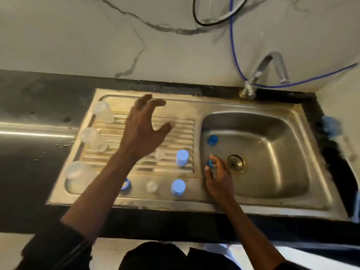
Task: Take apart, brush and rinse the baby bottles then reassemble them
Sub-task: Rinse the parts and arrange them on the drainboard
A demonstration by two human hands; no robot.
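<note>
Dark countertop under a marble-look wall, with a steel sink (253, 106) set in it and its drainboard (175, 121) on the left. The person's left hand (142, 129) hovers over the drainboard, fingers spread wide, holding nothing. The right hand (218, 178) is down in the basin beside the drain (235, 163), fingertips pinching a small blue ring (210, 163).

Bottle parts are everywhere:
- three clear bottles (92, 138) stand along the drainboard's left edge
- two pale blue caps (182, 157) and two clear nipples (160, 153) sit nearer the basin
- another blue collar (126, 184) is at the front
- a darker blue cap (212, 140) lies in the basin
</note>
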